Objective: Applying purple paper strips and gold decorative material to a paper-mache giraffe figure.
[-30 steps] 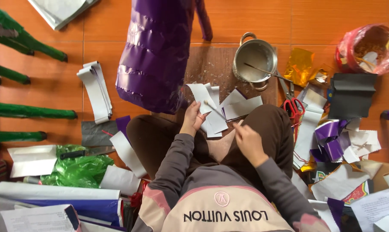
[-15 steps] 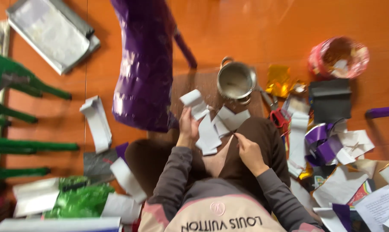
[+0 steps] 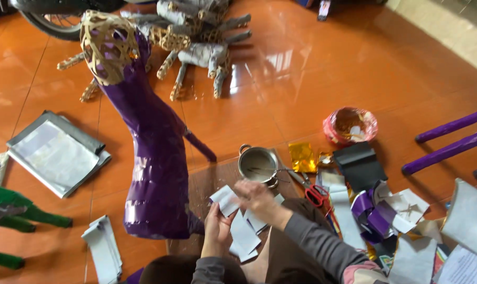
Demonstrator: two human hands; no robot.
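On the shiny orange floor (image 3: 322,79) a person sat with both hands out in front. The left hand (image 3: 216,223) was closed around a small bunch of white paper pieces (image 3: 233,218), with the thumb on top and the fingers under them. The pieces fanned out from that hand and lay over the person's lap. The right hand (image 3: 255,195) was blurry. It hovered just above the top paper piece and close to the small metal pot (image 3: 257,164). I could not tell if its fingers were pinched on anything or apart.

The pot stood on a brown board (image 3: 207,184) right in front of the hands. Just to the left stood a tall purple paper animal shape (image 3: 149,152) with a woven bamboo head (image 3: 106,44) that was not covered. Red-handled scissors (image 3: 315,193) lay on the floor just right of the pot. Near them were a gold foil scrap (image 3: 302,156), a black sheet (image 3: 360,165) and purple and white scraps (image 3: 378,213). A round bowl in red wrap (image 3: 350,126) sat farther back on the right. A stack of grey sheets (image 3: 57,152) lay well off to the left. More white strips (image 3: 102,250) lay at the lower left, near a green shape (image 3: 12,210). Small paper-covered animal frames (image 3: 196,52) stood at the back.
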